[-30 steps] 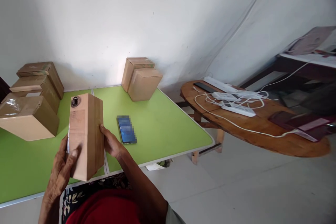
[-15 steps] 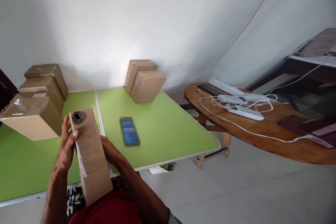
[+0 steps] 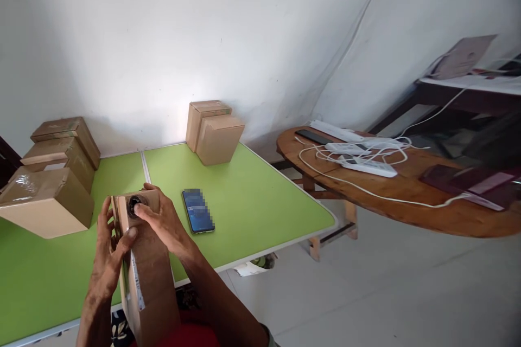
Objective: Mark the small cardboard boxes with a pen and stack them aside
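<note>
A long cardboard box (image 3: 152, 282) is held tilted against my front, its upper end over the green table (image 3: 252, 206). Near that end is a round hole (image 3: 134, 206) ringed with dark marks. My left hand (image 3: 108, 255) grips the box's left side, thumb on the near face and fingers behind the edge, where a flap stands slightly apart. My right hand (image 3: 171, 225) grips the upper right corner, its thumb pressed at the hole. A white label (image 3: 137, 282) runs down the box's left edge. To the right of my right hand lies a smartphone (image 3: 198, 211), partly pixelated.
Several cardboard boxes (image 3: 44, 190) stand at the table's left. Two more boxes (image 3: 220, 138) stand by the wall. On the right, a wooden table (image 3: 366, 200) carries power strips (image 3: 370, 165) with tangled white cables.
My right hand has moved from the box's right side up to its top end, with the thumb now at the hole. The box sits slightly lower in view.
</note>
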The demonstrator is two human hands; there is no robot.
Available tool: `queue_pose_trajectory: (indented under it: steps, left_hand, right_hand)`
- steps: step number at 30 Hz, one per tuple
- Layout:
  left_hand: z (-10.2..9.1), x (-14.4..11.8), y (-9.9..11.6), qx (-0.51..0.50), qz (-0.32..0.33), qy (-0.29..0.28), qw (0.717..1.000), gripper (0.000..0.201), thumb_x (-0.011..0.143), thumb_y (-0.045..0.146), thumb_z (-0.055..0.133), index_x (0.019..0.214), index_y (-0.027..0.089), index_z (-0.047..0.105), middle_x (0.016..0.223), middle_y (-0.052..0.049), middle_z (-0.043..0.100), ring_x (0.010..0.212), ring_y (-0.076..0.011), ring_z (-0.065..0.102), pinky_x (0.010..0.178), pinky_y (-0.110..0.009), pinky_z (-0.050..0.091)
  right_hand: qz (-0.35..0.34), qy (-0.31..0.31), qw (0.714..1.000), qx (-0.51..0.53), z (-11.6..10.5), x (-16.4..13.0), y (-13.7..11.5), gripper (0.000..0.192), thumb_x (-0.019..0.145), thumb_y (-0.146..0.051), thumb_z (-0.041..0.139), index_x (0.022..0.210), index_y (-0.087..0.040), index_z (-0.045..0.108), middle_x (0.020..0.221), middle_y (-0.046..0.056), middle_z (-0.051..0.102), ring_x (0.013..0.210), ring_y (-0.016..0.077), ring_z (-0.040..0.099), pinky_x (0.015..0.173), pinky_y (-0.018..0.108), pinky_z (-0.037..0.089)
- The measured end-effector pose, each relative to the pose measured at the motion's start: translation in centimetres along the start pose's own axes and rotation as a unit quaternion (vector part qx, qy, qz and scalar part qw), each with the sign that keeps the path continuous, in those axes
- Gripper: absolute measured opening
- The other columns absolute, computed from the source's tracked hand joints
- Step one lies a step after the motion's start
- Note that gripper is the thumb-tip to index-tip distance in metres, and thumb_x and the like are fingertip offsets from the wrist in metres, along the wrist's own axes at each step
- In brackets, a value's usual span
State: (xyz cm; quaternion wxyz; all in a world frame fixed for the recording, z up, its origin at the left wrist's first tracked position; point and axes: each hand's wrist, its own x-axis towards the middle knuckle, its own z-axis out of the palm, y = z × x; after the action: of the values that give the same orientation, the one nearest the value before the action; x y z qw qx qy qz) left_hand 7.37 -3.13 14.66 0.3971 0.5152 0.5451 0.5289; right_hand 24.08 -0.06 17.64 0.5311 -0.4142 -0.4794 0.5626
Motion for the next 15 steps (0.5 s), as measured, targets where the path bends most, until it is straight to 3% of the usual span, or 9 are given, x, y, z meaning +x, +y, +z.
queue_pose_trajectory:
  steps: [4,9,12,15]
  left_hand:
    - [0.3,0.0,1.4,0.003,-0.001,0.05,0.999,0.106,0.08,0.079,0.084,0.171,0.037,0.049,0.174,-0.017,0.05,0.16,-0.049,0.048,0.122,-0.067,0.048]
    - [0.2,0.9,2.7,-0.023,0.005,0.072,0.997,0.098,0.075,0.07,0.089,0.161,0.034,0.061,0.163,-0.013,0.062,0.149,-0.0437,0.058,0.123,-0.059,0.046]
    - [-0.4,1.5,2.8,-0.023,0.008,0.119,0.993,0.083,0.071,0.064,0.089,0.145,0.031,0.07,0.145,-0.01,0.071,0.132,-0.04,0.066,0.106,-0.05,0.054]
    - [-1.4,1.8,2.5,-0.054,-0.007,0.156,0.986,0.063,0.07,0.056,0.085,0.125,0.026,0.073,0.119,-0.007,0.075,0.109,-0.0317,0.068,0.081,-0.039,0.054]
  right_hand:
    - [-0.002,0.018,0.999,-0.048,0.8,-1.0,-1.2,0.07,0.09,-0.04,0.079,0.153,-0.017,0.058,0.128,0.012,0.078,0.119,0.0306,0.074,0.106,0.045,0.059]
    - [-0.052,-0.015,0.995,-0.088,1.2,-0.9,-1.4,0.064,0.096,-0.049,0.074,0.149,-0.018,0.058,0.13,0.014,0.073,0.128,0.0353,0.069,0.113,0.05,0.056]
    - [-0.089,-0.043,0.99,-0.104,1.1,-0.9,-0.9,0.05,0.104,-0.057,0.064,0.141,-0.022,0.066,0.132,0.013,0.071,0.126,0.0349,0.069,0.11,0.051,0.057]
    - [-0.14,-0.023,0.985,-0.098,0.5,-3.0,-0.9,0.05,0.108,-0.056,0.061,0.147,-0.026,0.067,0.147,0.015,0.068,0.136,0.0363,0.065,0.115,0.055,0.055]
